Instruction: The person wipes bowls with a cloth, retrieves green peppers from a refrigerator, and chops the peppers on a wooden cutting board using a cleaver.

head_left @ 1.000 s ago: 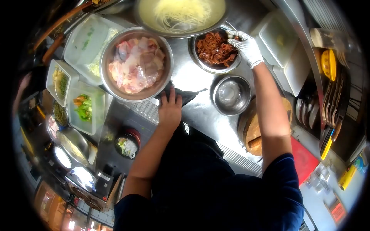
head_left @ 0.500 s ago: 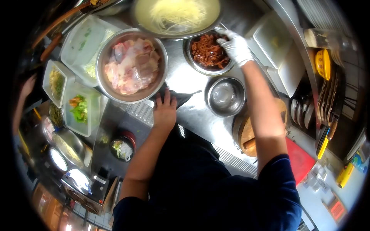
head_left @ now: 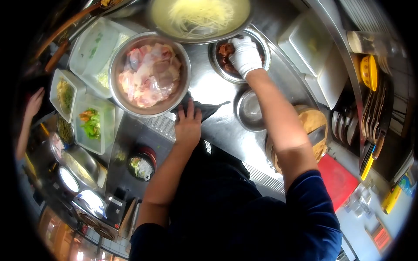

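Observation:
My right hand, in a white glove, reaches into a steel bowl of dark reddish-brown pieces. Its fingers are bent down into the pieces and their tips are hidden. My left hand is bare and rests with fingers spread on a black cloth at the counter's edge. Just beyond it stands a large steel bowl of raw pale meat. A smaller steel bowl sits nearer me, partly covered by my right forearm.
A big bowl of pale yellow shreds is at the top. Plastic tubs of vegetables stand left. Right are a round wooden board with a knife, a red board and white containers. Another person's hand shows far left.
My right hand has moved left from the bowl's right rim down into the brown pieces. My left hand stays on the cloth. The other person's hand at far left has shifted slightly.

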{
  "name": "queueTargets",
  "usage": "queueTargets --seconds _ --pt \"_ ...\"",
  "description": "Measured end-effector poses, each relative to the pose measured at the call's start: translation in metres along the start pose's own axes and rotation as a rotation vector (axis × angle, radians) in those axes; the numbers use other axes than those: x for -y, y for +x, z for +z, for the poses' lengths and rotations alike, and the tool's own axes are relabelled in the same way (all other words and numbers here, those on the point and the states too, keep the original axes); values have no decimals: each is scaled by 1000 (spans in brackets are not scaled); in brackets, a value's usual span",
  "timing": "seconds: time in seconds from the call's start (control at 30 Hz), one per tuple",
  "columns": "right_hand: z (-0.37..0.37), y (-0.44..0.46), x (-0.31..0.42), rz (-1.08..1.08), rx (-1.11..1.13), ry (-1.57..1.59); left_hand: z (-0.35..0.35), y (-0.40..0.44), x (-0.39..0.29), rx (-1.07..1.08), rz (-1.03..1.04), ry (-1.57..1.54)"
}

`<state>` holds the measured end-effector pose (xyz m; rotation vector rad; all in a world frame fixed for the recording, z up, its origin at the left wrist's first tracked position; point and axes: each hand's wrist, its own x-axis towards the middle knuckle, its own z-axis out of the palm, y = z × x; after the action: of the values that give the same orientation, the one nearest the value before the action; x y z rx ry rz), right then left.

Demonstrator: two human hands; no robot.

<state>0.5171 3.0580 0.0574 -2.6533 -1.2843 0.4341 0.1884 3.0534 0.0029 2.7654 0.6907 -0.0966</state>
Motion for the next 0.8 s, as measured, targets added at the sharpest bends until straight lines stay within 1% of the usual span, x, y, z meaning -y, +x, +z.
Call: queueTargets --seconds 0.03,0.07,0.13,0.17,0.2,0.27,0.3,0.33,0.4,0.43,0.63,0.73,0.8 --pt "7 1 -13 -81 -129 80 0 0 -1 6 -3 -3" --pt "14 4 -25 -84 -187 216 0 0 -1 12 -7 -6" --pt "-2 1 -29 23 -121 292 1 -2 0 38 -18 -5" --pt "2 3 -42 19 -133 326 5 -2 1 56 -23 -1" --pt "10 2 -59 -76 -244 355 7 -3 1 76 -27 2" --pt "-11 -4 -63 170 -59 784 1 -1 0 12 -9 4" --pt "-26 -9 -56 232 -55 987 -1 -1 -1 -19 -1 5" --pt "-44 -14 -46 268 -63 1097 1 -1 -1 -12 -6 11" --pt "-60 -16 -48 311 -76 1225 3 -1 -1 0 -12 24" --pt "-62 -13 -55 302 -72 1270 3 -1 -1 7 -17 23" --pt "-87 -18 -59 268 -50 1253 0 0 -2 36 -30 8" --pt "-83 -18 -60 253 -50 1211 2 0 -1 26 -33 5" --pt "-81 -18 -57 276 1 1099 2 0 -2 35 -43 6"
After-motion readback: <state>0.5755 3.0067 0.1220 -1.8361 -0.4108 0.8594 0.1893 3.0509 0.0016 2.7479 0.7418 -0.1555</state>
